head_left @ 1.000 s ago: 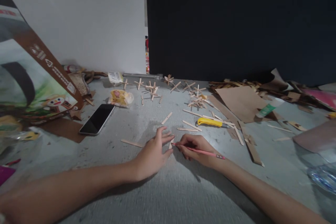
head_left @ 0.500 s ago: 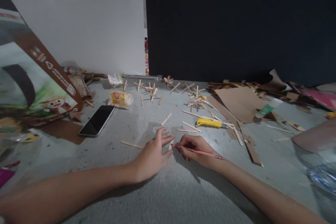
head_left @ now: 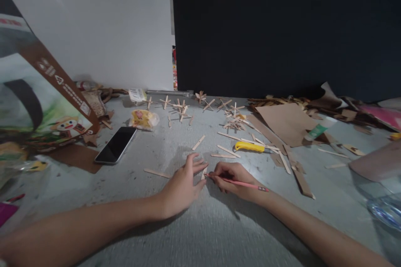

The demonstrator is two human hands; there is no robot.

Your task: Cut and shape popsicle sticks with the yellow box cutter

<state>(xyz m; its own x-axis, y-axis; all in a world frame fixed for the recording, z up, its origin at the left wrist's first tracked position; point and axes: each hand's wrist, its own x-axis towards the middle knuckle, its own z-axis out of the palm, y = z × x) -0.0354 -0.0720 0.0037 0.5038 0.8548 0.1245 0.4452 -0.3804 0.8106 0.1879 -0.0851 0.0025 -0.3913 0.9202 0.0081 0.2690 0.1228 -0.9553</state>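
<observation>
On the grey table a short wooden craft stick [head_left: 203, 173] lies between my two hands. My left hand [head_left: 183, 183] rests beside it, thumb at its near end and fingertips at its far end, holding it against the table. My right hand [head_left: 233, 177] is closed round a pink pencil [head_left: 246, 183], whose tip touches the stick. Left of my left hand lies another craft stick [head_left: 157, 173]. Loose craft sticks [head_left: 228, 150] and a yellow utility knife [head_left: 249, 146] are just beyond my right hand.
Several crossed-stick pieces [head_left: 183, 110] stand at the back. On the left are a black phone [head_left: 116, 145], a wrapped snack [head_left: 144, 119] and a large printed bag [head_left: 62, 104]. Cardboard [head_left: 286, 123], a green-and-white tube [head_left: 316, 131] and a plastic bottle [head_left: 387, 210] lie to the right.
Both hands stay in nearly the same place. The pencil has shifted very slightly, its tip a little nearer to me along the craft stick.
</observation>
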